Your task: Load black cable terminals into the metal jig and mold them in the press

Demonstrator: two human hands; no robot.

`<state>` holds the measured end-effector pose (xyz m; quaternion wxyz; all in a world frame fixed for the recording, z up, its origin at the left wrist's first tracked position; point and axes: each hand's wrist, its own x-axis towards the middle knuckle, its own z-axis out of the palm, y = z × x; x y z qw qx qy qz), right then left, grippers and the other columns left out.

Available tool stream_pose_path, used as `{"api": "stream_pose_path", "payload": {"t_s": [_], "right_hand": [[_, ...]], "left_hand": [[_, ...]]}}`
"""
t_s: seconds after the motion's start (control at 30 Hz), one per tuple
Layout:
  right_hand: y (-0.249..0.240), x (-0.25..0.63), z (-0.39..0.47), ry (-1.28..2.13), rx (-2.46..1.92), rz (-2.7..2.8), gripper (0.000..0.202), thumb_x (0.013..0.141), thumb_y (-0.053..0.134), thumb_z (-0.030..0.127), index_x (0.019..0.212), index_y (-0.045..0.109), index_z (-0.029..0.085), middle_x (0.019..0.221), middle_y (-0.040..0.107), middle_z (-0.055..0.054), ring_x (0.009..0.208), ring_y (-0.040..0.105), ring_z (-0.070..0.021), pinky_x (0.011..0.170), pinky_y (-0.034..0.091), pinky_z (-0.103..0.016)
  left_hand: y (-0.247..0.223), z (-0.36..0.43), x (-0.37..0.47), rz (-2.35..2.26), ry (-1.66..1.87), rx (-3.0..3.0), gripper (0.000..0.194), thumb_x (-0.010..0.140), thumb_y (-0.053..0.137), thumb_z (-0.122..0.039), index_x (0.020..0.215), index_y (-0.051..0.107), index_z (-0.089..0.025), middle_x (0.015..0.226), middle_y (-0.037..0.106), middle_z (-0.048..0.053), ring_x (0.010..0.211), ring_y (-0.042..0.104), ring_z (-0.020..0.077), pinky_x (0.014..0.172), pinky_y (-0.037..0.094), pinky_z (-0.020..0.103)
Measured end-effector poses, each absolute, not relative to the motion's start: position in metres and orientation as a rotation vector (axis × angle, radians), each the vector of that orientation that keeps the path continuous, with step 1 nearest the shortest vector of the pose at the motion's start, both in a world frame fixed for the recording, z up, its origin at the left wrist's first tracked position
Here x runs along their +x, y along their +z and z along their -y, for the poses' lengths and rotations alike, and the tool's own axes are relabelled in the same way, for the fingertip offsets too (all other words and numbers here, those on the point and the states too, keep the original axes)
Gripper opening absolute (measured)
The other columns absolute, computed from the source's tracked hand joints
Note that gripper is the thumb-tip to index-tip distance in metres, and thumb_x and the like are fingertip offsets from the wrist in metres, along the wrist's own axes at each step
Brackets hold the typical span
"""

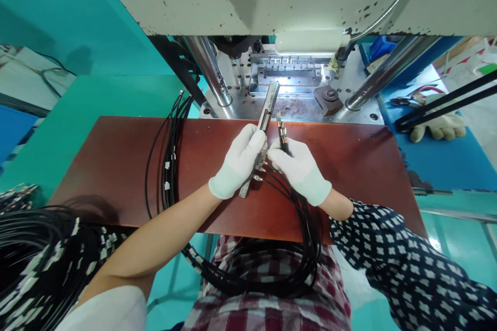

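Note:
My left hand [244, 158], in a white glove, is closed around a long narrow metal bar [271, 97] that slants across the brown board [365, 176]. Several small metal cable ends [258, 178] sit along the bar's right side below my thumb. My right hand [301, 168], gloved too, is closed on a bunch of black cables whose metal connectors [283, 134] poke up past the fingers. Its fingertips come close to the bar; contact is unclear. From there the black cables [306, 227] loop down over my lap and back up on the left.
Beyond the board stands a press with a metal fixture [289, 75] between two steel posts [212, 70]. A large coil of black cables [34, 258] lies at lower left. At right, pliers [407, 101] and a work glove [438, 126] rest on a blue surface [458, 165].

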<state>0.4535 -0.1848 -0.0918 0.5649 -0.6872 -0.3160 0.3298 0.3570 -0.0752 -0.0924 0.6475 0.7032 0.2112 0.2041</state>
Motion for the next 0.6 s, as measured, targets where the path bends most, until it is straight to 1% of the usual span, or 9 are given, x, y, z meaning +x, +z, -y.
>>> {"api": "stream_pose_path", "payload": {"t_s": [0.07, 0.17, 0.33, 0.47, 0.6], "right_hand": [[-0.0898, 0.4545, 0.1853, 0.814, -1.574, 0.77, 0.021, 0.083, 0.054, 0.031, 0.065, 0.048, 0.02, 0.06, 0.048, 0.004, 0.062, 0.042, -0.0122, 0.064, 0.037, -0.028], [-0.0866, 0.4564, 0.1859, 0.833, -1.624, 0.8, 0.024, 0.085, 0.057, 0.036, 0.068, 0.053, 0.018, 0.064, 0.053, 0.004, 0.065, 0.046, -0.0124, 0.066, 0.038, -0.028], [-0.0847, 0.4545, 0.1847, 0.843, -1.632, 0.738, 0.025, 0.082, 0.059, 0.033, 0.064, 0.051, 0.018, 0.062, 0.054, 0.004, 0.064, 0.048, -0.0124, 0.066, 0.039, -0.028], [-0.0876, 0.45, 0.184, 0.801, -1.645, 0.728, 0.025, 0.085, 0.056, 0.033, 0.064, 0.051, 0.019, 0.061, 0.057, 0.003, 0.064, 0.051, -0.0128, 0.066, 0.041, -0.028], [-0.0902, 0.4503, 0.1839, 0.78, -1.721, 0.734, 0.025, 0.084, 0.057, 0.031, 0.063, 0.05, 0.019, 0.061, 0.057, 0.003, 0.063, 0.051, -0.0126, 0.067, 0.04, -0.028]], "left_hand": [[-0.0917, 0.0741, 0.3565, -0.486, 0.46, 1.618, 0.036, 0.099, 0.046, -0.048, 0.079, 0.046, -0.019, 0.069, 0.044, -0.003, 0.059, 0.041, 0.0088, 0.056, 0.039, 0.022], [-0.0915, 0.072, 0.3559, -0.477, 0.46, 1.632, 0.035, 0.099, 0.046, -0.047, 0.079, 0.047, -0.018, 0.071, 0.045, -0.002, 0.061, 0.043, 0.0091, 0.059, 0.04, 0.022], [-0.0942, 0.071, 0.3556, -0.422, 0.438, 1.61, 0.034, 0.1, 0.045, -0.046, 0.08, 0.048, -0.018, 0.073, 0.045, -0.002, 0.064, 0.045, 0.0094, 0.063, 0.042, 0.023], [-0.098, 0.0736, 0.3578, -0.427, 0.461, 1.588, 0.034, 0.1, 0.045, -0.047, 0.08, 0.046, -0.019, 0.073, 0.043, -0.002, 0.063, 0.044, 0.0098, 0.061, 0.042, 0.023], [-0.1005, 0.0746, 0.3601, -0.46, 0.483, 1.658, 0.037, 0.098, 0.046, -0.051, 0.078, 0.044, -0.019, 0.07, 0.041, -0.003, 0.062, 0.042, 0.0104, 0.06, 0.041, 0.024]]}}
